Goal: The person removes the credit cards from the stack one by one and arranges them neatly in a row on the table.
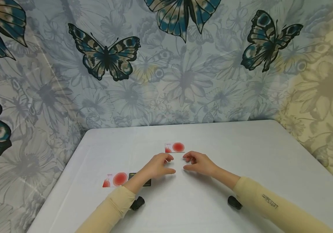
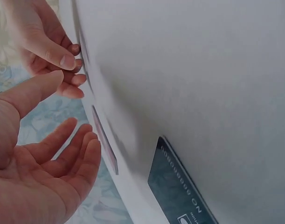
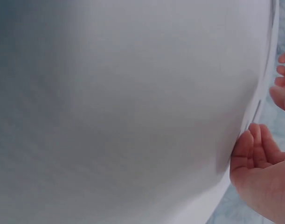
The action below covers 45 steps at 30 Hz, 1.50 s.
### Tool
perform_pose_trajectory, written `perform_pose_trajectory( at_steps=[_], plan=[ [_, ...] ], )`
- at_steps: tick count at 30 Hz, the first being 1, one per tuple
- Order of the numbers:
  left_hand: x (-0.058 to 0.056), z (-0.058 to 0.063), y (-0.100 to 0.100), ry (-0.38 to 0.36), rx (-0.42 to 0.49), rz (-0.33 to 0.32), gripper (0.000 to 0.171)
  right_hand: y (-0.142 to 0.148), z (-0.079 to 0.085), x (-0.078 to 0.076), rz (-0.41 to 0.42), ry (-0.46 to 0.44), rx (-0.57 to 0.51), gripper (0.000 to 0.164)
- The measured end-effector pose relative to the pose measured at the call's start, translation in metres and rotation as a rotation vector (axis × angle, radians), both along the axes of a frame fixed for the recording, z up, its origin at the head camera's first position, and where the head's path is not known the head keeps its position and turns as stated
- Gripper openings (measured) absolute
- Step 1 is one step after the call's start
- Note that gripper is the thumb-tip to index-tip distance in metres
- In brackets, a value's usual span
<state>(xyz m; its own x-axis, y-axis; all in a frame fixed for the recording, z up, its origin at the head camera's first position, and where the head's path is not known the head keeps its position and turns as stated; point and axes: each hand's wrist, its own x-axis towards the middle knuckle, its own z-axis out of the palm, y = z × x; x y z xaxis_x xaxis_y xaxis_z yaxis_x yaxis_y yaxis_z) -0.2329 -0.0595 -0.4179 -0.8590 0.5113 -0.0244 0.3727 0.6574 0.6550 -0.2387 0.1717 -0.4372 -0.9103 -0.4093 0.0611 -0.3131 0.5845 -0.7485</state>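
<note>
My left hand point(image 1: 159, 166) is held over the white table with its fingers loosely bent and nothing between them. Facing it across a small gap, my right hand point(image 1: 200, 163) has its thumb and fingers apart and is empty too. Just beyond both hands lies a white card with a red circle point(image 1: 178, 147). A dark card point(image 2: 179, 186) with printed digits lies flat under my left forearm, which partly covers it in the head view. Left of it is another white card with a red circle point(image 1: 120, 179).
The white table point(image 1: 227, 139) reaches back to a wall hung with butterfly-and-flower cloth point(image 1: 184, 81). A small black cylinder point(image 1: 137, 203) shows beside my left forearm, and a similar black cylinder point(image 1: 235, 203) beside my right.
</note>
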Motion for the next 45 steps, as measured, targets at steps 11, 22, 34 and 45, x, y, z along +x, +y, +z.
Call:
perform_pose_trajectory(
  at_steps=[11, 22, 34, 45],
  plan=[
    [-0.028, 0.003, -0.002, 0.005, -0.029, 0.099, 0.047, -0.008, 0.003, -0.028, -0.061, 0.046, 0.061, 0.039],
    [-0.052, -0.001, -0.002, -0.017, -0.022, 0.213, 0.051, -0.01, 0.002, -0.046, -0.115, 0.045, 0.102, 0.043],
    [-0.069, -0.01, 0.003, 0.049, -0.012, 0.225, 0.05, -0.009, 0.003, -0.058, -0.115, 0.073, 0.111, 0.048],
    [-0.076, -0.011, 0.004, 0.027, -0.024, 0.231, 0.055, -0.008, -0.001, -0.067, -0.102, 0.08, 0.185, 0.05]
  ],
)
